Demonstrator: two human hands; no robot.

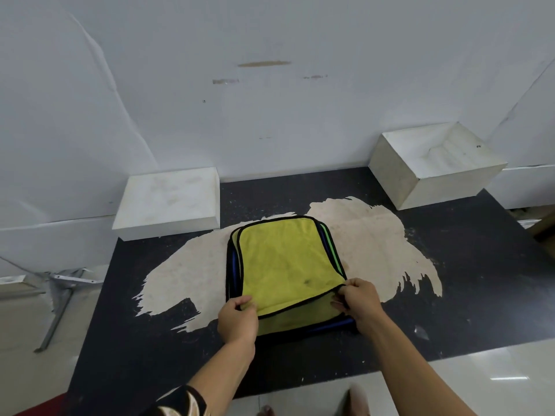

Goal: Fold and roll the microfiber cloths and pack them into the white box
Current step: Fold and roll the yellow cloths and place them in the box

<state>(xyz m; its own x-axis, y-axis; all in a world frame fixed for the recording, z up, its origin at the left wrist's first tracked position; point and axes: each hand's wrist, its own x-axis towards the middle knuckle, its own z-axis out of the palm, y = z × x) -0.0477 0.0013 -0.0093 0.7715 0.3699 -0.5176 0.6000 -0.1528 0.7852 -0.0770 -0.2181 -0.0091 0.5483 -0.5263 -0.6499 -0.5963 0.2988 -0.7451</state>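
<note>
Currently both hands are on the near edge of the top yellow cloth (pixel 285 259), which lies on a stack of cloths (pixel 231 271) in the middle of the dark table (pixel 480 280). The left hand (pixel 237 318) pinches the near-left corner between curled fingers and thumb, and the right hand (pixel 359 298) pinches the near-right corner the same way.

The likeliest slip is a second layer coming along. Another yellow cloth lies directly beneath, and plush pile tends to cling, so a lift could drag it or skew the stack. Uneven pull between the two corners would probably give a crooked fold and a loose roll.

The open white box (pixel 399 178) sits well apart at the far right, so a slack roll may unwind on the way there.
</note>
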